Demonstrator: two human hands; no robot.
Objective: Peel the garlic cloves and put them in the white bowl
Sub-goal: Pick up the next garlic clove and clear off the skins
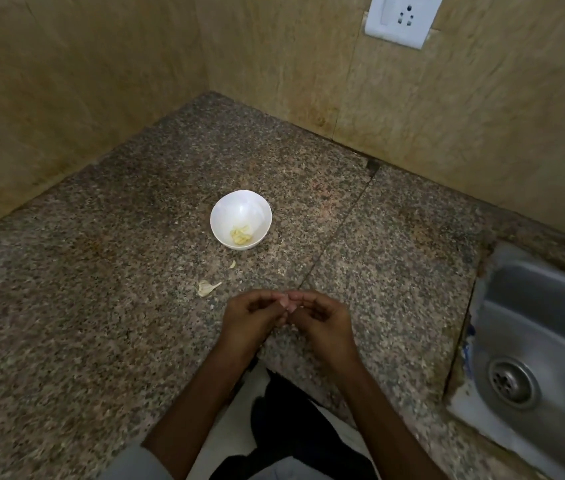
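Pinched a garlic clove between left hand and right hand, held together; seemingly mid-peel. Needed skin off, then white bowl ahead.

Small white round bowl sitting mid speckled granite counter, peeled garlic cloves lying in it; papery garlic skin lying before it, leftward; stainless steel sink sitting far right

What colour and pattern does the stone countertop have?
The stone countertop is speckled brown, grey and black; the head view shows it best.
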